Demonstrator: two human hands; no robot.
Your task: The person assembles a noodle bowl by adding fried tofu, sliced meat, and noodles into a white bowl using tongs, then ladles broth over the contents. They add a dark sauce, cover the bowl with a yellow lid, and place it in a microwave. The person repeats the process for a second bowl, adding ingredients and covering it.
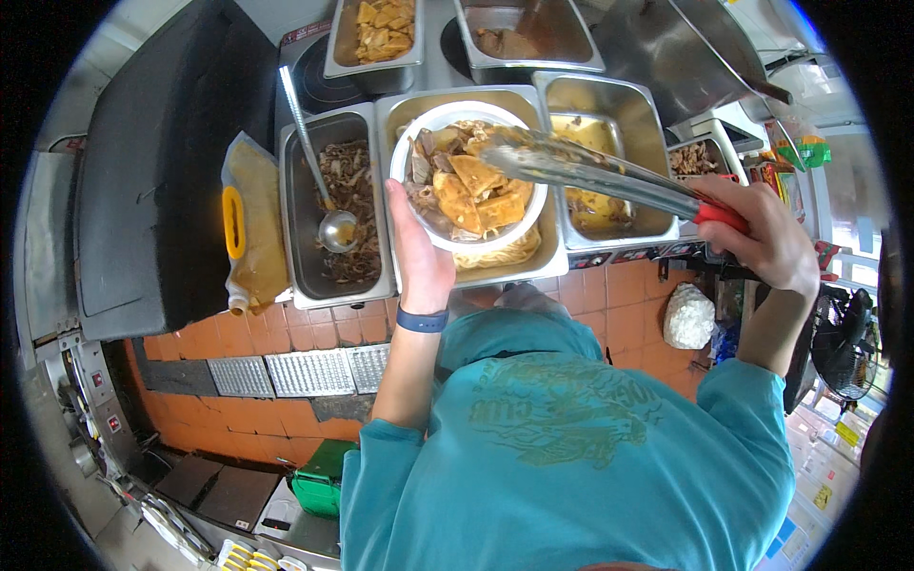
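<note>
The bowl (457, 112) — full of brown pieces (476, 186) — is held over the noodle pan (550, 249) along the bench's (434, 71) front edge. It sits beyond the left hand (424, 252), which grips its near-left side, thumb on the wall, fingers hidden. The right hand (757, 228) clenches the tongs (609, 181), tips above the bowl. Leftward, a ladle (337, 231) rests in another pan (314, 143).
</note>
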